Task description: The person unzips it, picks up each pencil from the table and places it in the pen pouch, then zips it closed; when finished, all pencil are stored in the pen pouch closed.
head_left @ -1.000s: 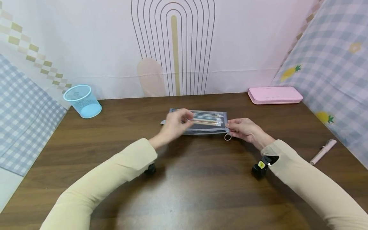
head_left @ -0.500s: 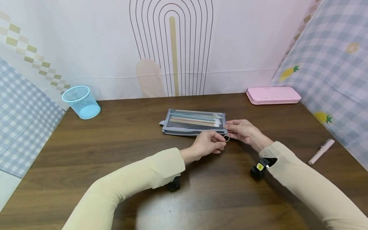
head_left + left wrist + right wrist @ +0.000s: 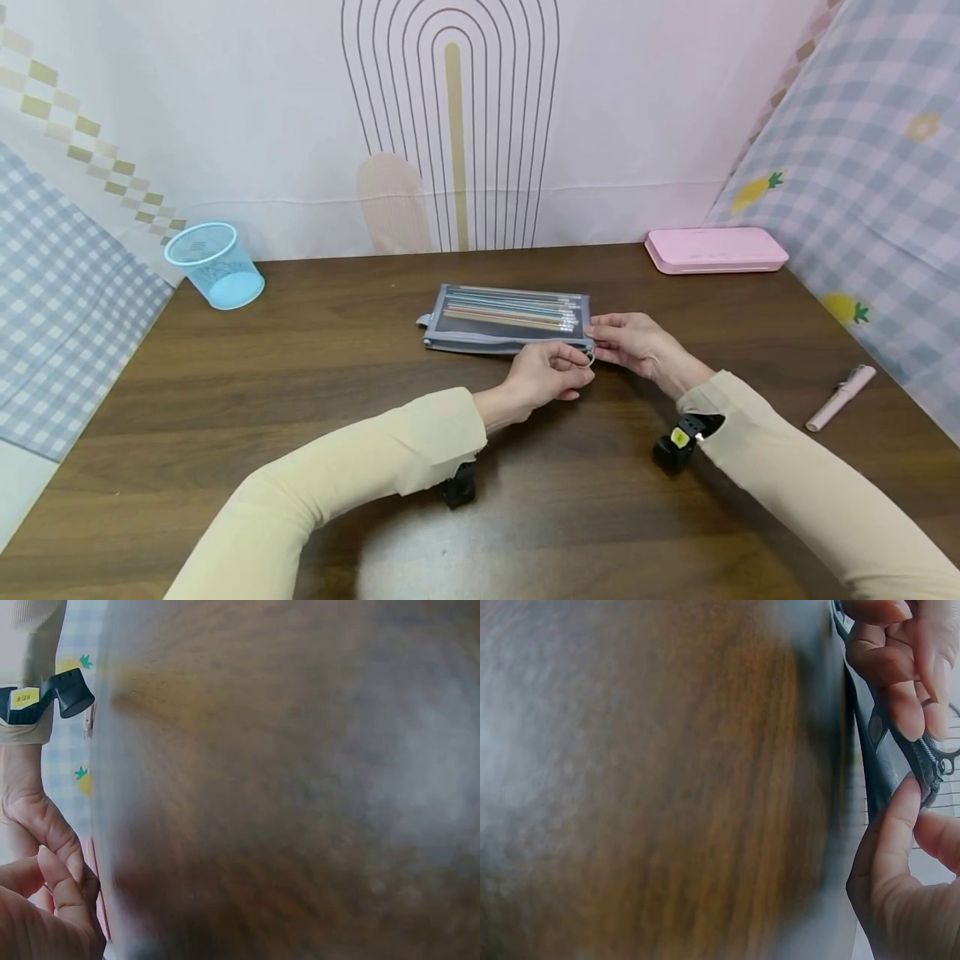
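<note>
A grey zippered pencil pouch (image 3: 480,327) with a see-through top lies mid-table, several pencils (image 3: 517,307) visible inside. At its front right corner my left hand (image 3: 543,377) pinches the zipper's ring pull (image 3: 591,358) between thumb and forefinger. My right hand (image 3: 637,343) grips the pouch's right end between thumb and fingers. In the right wrist view the zipper end (image 3: 930,769) shows between both hands, with the right fingertips (image 3: 907,795) pinching the corner below the ring. The left wrist view shows the two hands close together, and the pouch is mostly hidden there.
A blue mesh pen cup (image 3: 217,271) stands at the back left. A pink pencil case (image 3: 716,250) lies at the back right, near the fabric wall. Toward the right edge lies a pale pink pen (image 3: 842,398) on the wooden table (image 3: 570,517).
My left hand has moved right and nearer from over the pouch's left part to its front right corner, and it has taken the ring pull. My right hand stays at the pouch's right end.
</note>
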Motion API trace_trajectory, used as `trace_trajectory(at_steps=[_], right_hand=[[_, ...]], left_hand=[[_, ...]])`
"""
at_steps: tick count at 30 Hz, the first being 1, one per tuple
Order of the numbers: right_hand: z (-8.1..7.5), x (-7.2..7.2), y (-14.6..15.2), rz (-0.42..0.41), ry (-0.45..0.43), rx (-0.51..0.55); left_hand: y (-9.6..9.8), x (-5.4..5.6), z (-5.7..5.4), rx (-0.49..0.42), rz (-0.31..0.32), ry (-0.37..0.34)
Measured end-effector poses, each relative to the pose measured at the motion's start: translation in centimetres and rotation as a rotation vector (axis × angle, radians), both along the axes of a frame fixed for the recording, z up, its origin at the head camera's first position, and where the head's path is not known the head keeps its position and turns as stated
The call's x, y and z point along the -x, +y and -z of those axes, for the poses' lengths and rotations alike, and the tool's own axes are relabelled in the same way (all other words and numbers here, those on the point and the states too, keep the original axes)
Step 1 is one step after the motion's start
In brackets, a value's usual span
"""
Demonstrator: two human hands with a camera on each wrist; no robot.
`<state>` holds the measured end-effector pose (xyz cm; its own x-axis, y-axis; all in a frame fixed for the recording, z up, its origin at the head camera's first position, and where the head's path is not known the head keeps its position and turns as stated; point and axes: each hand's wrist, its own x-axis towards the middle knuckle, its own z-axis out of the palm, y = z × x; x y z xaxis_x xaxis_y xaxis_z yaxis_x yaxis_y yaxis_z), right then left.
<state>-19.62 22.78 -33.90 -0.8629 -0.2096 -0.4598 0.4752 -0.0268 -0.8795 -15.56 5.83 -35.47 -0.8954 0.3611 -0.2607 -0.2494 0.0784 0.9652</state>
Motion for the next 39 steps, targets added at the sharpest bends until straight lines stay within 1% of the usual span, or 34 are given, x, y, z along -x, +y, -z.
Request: trace_trajectory(at_steps=[7, 10, 15, 20, 26, 29, 32, 36, 39], right_hand=[[-0.1, -0.1, -0.1, -0.008, 0.022, -0.008], [-0.1, -0.1, -0.2, -0.004, 0.039, -0.027], [0.0, -0.1, -0.5, 0.008, 0.064, -0.053], [0.0, -0.2, -0.7, 0.017, 0.067, -0.035], [-0.1, -0.2, -0.7, 0.026, 0.07, -0.006], [-0.1, -0.1, -0.4, 0.041, 0.067, 0.004], [0.0, 0.0, -0.1, 0.055, 0.059, 0.014], [-0.1, 0.2, 0.2, 0.057, 0.056, 0.029], [-0.2, 0.3, 0.4, 0.068, 0.057, 0.026]], left_hand=[[-0.5, 0.3, -0.2, -0.01, -0.044, -0.02], [-0.8, 0.6, -0.2, 0.001, -0.047, -0.022], [-1.3, 1.0, -0.2, -0.003, -0.049, -0.057], [-1.6, 1.3, -0.1, -0.011, -0.057, -0.094], [-1.9, 1.5, -0.2, 0.015, -0.06, -0.094], [-2.4, 1.6, 0.0, 0.018, -0.071, -0.101], [-3.2, 1.8, 0.1, 0.024, -0.07, -0.106], [-4.4, 2.1, 0.2, 0.056, -0.066, -0.089], [-5.8, 2.6, 0.2, 0.086, -0.088, -0.067]])
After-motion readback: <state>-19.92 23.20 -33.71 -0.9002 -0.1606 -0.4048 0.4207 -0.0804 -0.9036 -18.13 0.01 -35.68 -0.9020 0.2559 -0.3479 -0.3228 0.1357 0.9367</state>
